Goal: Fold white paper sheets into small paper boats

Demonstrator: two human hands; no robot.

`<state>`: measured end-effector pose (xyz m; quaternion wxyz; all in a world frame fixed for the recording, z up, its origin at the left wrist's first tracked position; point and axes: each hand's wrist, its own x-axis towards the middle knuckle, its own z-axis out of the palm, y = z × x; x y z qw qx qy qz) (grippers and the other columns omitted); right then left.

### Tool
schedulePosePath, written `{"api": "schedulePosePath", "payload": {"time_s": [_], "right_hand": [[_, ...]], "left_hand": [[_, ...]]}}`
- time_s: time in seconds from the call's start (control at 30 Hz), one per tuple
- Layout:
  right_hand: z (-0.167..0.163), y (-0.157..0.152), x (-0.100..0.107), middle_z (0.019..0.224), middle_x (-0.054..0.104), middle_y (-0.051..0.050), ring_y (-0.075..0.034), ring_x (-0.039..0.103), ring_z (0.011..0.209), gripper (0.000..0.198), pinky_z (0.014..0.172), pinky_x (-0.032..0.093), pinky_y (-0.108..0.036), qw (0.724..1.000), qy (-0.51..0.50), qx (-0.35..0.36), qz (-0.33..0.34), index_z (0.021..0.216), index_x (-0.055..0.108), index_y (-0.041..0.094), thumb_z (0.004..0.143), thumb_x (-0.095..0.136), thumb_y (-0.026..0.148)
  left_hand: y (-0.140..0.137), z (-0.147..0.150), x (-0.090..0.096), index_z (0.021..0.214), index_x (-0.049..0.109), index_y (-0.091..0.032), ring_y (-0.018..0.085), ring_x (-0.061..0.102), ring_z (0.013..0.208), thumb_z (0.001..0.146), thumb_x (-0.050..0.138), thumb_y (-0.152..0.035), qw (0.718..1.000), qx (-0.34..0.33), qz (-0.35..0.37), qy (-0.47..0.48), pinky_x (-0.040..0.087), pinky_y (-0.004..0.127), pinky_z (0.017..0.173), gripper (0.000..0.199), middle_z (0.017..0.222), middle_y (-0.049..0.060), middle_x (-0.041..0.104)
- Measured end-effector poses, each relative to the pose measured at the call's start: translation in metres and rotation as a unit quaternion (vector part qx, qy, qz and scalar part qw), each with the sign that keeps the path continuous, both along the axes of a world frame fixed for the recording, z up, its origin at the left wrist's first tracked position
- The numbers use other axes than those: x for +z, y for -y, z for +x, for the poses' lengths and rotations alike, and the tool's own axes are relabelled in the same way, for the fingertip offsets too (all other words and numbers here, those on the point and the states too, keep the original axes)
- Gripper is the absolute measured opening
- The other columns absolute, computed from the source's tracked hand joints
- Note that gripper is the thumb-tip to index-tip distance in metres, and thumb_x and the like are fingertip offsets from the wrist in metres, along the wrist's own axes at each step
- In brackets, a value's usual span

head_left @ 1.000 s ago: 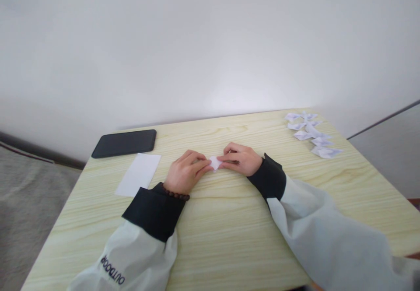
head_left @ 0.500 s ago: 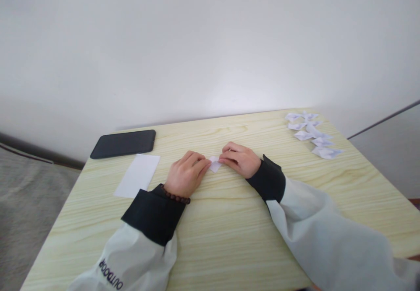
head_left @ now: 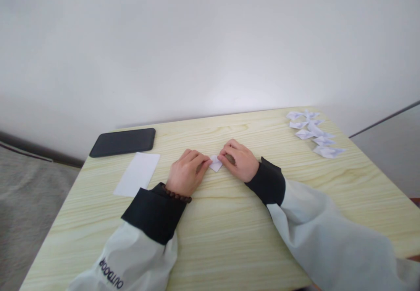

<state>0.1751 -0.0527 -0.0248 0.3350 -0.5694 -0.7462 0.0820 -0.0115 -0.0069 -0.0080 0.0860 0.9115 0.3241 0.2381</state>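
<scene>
A small folded piece of white paper (head_left: 215,164) lies at the middle of the table, its lower point toward me. My left hand (head_left: 187,171) pinches its left side between thumb and fingers. On the opposite side, my right hand (head_left: 240,161) is closed on the paper's right edge, fingertips pressed together. Both hands rest low over the tabletop, and their fingertips cover the paper's outer corners.
The wood-grain table (head_left: 226,238) stands against a white wall (head_left: 210,41). A black phone (head_left: 123,142) lies at the back left, with flat white paper (head_left: 138,174) in front of it. Several folded paper boats (head_left: 328,152) cluster at the back right.
My right fingers have curled in slightly and shifted a little left along the paper. More of the folded paper's face shows between my hands. The left hand has barely moved.
</scene>
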Motion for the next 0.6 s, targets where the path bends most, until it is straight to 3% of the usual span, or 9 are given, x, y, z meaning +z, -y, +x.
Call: {"api": "schedulePosePath", "payload": {"time_s": [0.23, 0.6], "right_hand": [[-0.0044, 0.0030, 0.0003, 0.097, 0.045, -0.007, -0.013, 0.051, 0.068, 0.016, 0.068, 0.045, -0.029, 0.998, 0.005, -0.061, -0.025, 0.077, 0.058, 0.016, 0.084, 0.051, 0.029], [-0.0042, -0.0002, 0.0011, 0.102, 0.042, -0.007, -0.017, 0.053, 0.079, 0.012, 0.073, 0.046, -0.032, 0.996, -0.018, -0.073, -0.052, 0.089, 0.054, 0.019, 0.081, 0.056, 0.028]], "left_hand": [[0.0056, 0.0064, -0.0041, 0.079, 0.059, -0.017, 0.018, 0.054, 0.077, 0.089, 0.046, -0.030, 0.998, 0.058, -0.004, -0.029, 0.044, 0.030, 0.070, 0.020, 0.076, 0.004, 0.061], [0.0060, 0.0094, -0.0012, 0.087, 0.060, -0.019, 0.020, 0.054, 0.083, 0.086, 0.054, -0.028, 0.993, 0.103, -0.045, -0.038, 0.043, 0.033, 0.075, 0.011, 0.085, 0.004, 0.060]]}}
